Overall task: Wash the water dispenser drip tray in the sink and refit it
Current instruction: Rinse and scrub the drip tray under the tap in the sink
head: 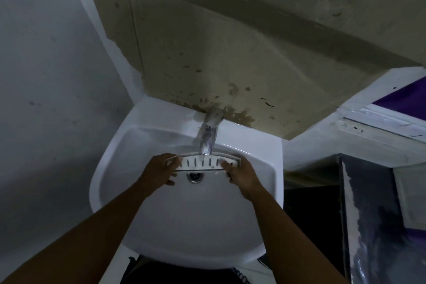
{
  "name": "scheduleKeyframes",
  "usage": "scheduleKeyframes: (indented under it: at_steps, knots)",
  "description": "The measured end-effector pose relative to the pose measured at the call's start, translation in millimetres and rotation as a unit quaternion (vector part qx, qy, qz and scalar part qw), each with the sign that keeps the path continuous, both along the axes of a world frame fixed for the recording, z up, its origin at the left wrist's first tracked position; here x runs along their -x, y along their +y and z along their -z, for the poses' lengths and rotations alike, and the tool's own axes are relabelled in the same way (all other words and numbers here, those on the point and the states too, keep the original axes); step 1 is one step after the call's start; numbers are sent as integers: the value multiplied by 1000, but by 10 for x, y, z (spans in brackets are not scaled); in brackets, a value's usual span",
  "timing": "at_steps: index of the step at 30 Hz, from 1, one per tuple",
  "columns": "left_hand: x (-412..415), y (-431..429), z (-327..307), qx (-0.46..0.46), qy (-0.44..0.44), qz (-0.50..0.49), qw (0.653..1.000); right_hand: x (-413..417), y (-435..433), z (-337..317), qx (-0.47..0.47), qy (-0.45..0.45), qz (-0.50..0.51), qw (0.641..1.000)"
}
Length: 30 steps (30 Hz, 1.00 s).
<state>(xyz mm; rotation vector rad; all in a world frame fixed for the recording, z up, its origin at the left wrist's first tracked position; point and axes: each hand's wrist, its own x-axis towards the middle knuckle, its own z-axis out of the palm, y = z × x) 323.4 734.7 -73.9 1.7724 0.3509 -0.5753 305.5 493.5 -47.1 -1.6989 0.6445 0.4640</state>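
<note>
Stained cardboard (207, 53) is covering the wall behind the white sink (184, 226). The metal tap (208, 134) is jutting over the basin, its spout just above the slotted drip tray (202, 162). The left hand (159, 173) and right hand (242, 176) are each keeping a grip clamped on one tray end, above the drain (195, 177).

Dim, bluish, wide-angle edge distortion
</note>
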Motion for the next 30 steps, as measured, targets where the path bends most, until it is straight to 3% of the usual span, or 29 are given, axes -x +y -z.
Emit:
scheduleKeyframes:
  at_steps: [2, 6, 12, 24, 28, 30]
  knots:
    - [24, 41, -4, -25, 3, -15, 1000, -11, 102, -10, -8, 32, -31, 999]
    - [99, 122, -33, -36, 22, -33, 999, -104, 242, 28, 54, 0, -72, 996]
    - [172, 177, -75, 20, 23, -94, 995, -182, 425, 118, 113, -8, -68, 991]
    - [288, 441, -102, 37, -8, -54, 998, -132, 651, 87, -74, 8, -18, 997]
    - [304, 489, -185, 76, 33, -127, 989, -186, 748, 22, -195, 53, 83, 976]
    - [275, 485, -213, 90, 50, -179, 978, -226, 813, 42, -208, 83, 115, 968]
